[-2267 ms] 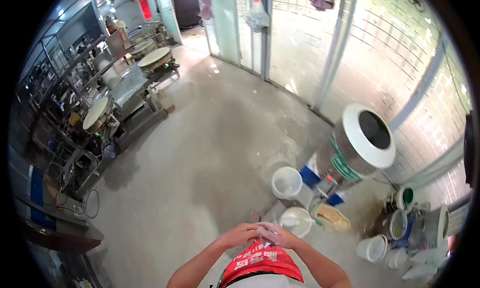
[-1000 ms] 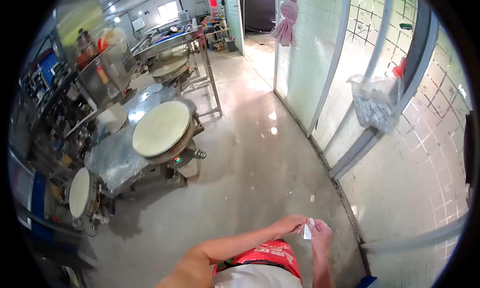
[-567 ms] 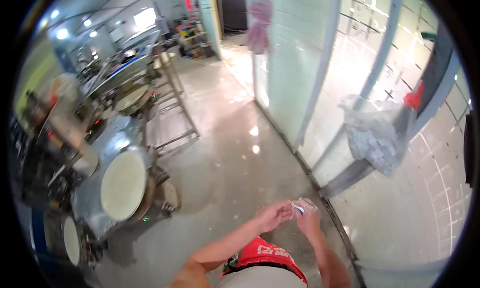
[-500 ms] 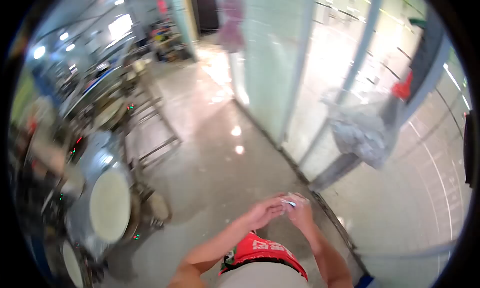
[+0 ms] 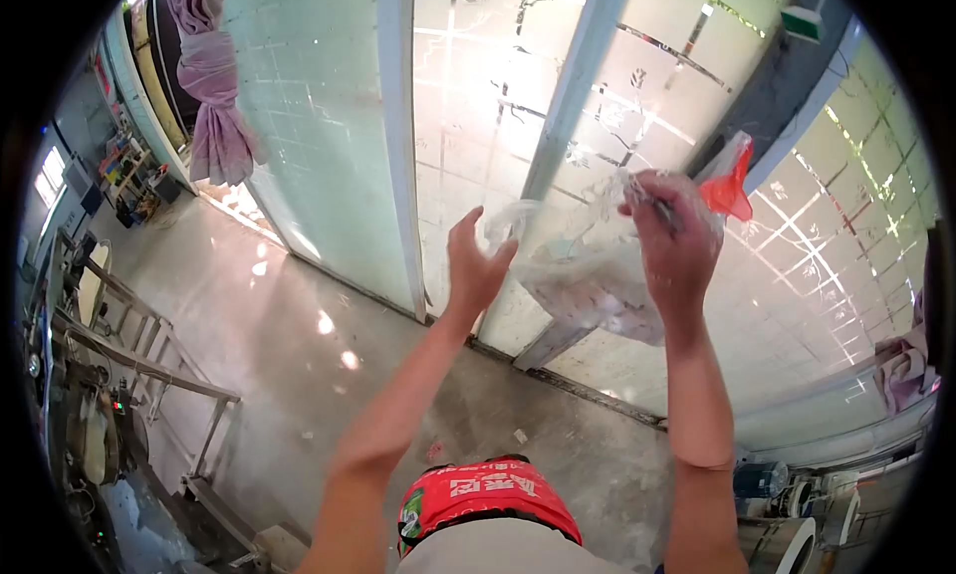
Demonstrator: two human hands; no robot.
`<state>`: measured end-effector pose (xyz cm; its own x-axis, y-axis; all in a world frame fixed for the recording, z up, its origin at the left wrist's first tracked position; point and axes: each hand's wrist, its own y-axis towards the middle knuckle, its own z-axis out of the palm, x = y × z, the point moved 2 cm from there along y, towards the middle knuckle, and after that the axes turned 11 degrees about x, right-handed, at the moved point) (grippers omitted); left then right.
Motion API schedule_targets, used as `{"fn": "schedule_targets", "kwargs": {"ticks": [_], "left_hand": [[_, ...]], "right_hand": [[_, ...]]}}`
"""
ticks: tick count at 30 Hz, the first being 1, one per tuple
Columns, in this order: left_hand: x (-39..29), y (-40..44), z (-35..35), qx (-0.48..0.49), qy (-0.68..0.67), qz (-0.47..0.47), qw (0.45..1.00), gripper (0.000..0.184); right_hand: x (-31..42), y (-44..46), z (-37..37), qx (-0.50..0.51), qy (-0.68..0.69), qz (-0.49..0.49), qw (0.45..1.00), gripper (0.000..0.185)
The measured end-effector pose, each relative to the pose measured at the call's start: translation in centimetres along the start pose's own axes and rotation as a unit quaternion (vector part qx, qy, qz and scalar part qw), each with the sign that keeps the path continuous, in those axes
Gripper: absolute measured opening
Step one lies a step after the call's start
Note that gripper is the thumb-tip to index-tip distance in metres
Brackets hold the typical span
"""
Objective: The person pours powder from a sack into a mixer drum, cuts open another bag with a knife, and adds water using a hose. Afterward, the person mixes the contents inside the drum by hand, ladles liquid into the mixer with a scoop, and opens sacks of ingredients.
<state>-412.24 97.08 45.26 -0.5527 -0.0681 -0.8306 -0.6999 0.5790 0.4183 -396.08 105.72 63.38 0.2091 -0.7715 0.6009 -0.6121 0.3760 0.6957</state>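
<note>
A clear plastic bag (image 5: pixel 597 295) with pale contents hangs by the glass partition. My right hand (image 5: pixel 679 240) is at its upper right, fingers curled closed on the bag's thin film. Something small and dark shows between those fingers, too unclear to name. My left hand (image 5: pixel 476 265) is raised at the bag's left side, thumb and forefinger spread apart. A loop of the bag's film (image 5: pixel 513 219) lies beside that thumb; whether they touch I cannot tell.
A red plastic piece (image 5: pixel 732 181) hangs from the grey post, right of my right hand. The frosted glass partition (image 5: pixel 309 126) runs ahead, with a knotted purple curtain (image 5: pixel 209 86). Wooden frames (image 5: pixel 149 350) and machines stand left; a motor (image 5: pixel 762 479) sits lower right.
My view has swung right, toward the partition. My hands, earlier close together around a small shiny thing near my waist, have risen and parted, and are now at the hanging bag.
</note>
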Motion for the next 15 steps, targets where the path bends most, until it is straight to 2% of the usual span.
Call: {"fn": "schedule_targets", "kwargs": {"ticks": [1,3,4,5,6,7,8,9,10,11,12,13,15], "left_hand": [[1.7,2.0,1.9,-0.024,-0.022,-0.047,0.998,0.075],[5.0,4.9,5.2,-0.027,0.029,-0.074,0.996,0.084],[5.3,5.5,5.5,0.053,0.012,-0.145,0.988,0.086],[5.8,5.8,5.6,0.115,-0.009,-0.16,0.98,0.077],[6.1,5.7,6.0,0.07,0.042,-0.11,0.991,0.051],[6.1,5.8,6.1,0.087,0.036,-0.138,0.986,0.03],[6.4,5.5,6.2,0.086,-0.016,-0.156,0.984,0.026],[5.0,4.9,5.3,0.106,-0.068,-0.2,0.972,0.029],[4.5,4.4,5.1,0.071,-0.122,-0.169,0.976,0.03],[4.3,3.9,5.7,0.045,-0.193,-0.165,0.966,0.034],[3.6,3.3,5.7,0.066,-0.217,-0.16,0.961,0.037],[3.7,2.7,6.5,0.046,-0.208,-0.125,0.969,0.037],[1.2,1.6,5.8,0.065,-0.284,-0.15,0.945,0.035]], "right_hand": [[-0.2,1.2,0.1,0.027,-0.059,-0.041,0.997,0.003],[-1.8,2.0,0.7,0.07,-0.105,-0.024,0.992,0.003],[-3.1,2.2,1.2,0.108,-0.154,-0.004,0.982,0.004],[-4.5,2.2,1.5,0.141,-0.22,-0.084,0.961,0.002],[-6.2,1.7,1.9,0.185,-0.25,-0.084,0.947,0.004],[-8.0,1.1,2.3,0.227,-0.279,-0.087,0.929,0.006],[-10.4,0.4,2.4,0.283,-0.303,-0.07,0.907,0.009],[-14.1,-1.1,2.3,0.327,-0.383,-0.1,0.858,0.01],[-15.7,-1.7,2.0,0.442,-0.449,-0.079,0.773,0.013],[-18.8,-2.5,1.3,0.501,-0.465,-0.026,0.729,0.017],[-18.5,-2.8,0.9,0.524,-0.447,0.004,0.725,0.016],[-17.5,-2.3,0.5,0.546,-0.432,0.028,0.718,0.016],[-17.2,-1.7,0.3,0.582,-0.403,0.09,0.7,0.016]]}}
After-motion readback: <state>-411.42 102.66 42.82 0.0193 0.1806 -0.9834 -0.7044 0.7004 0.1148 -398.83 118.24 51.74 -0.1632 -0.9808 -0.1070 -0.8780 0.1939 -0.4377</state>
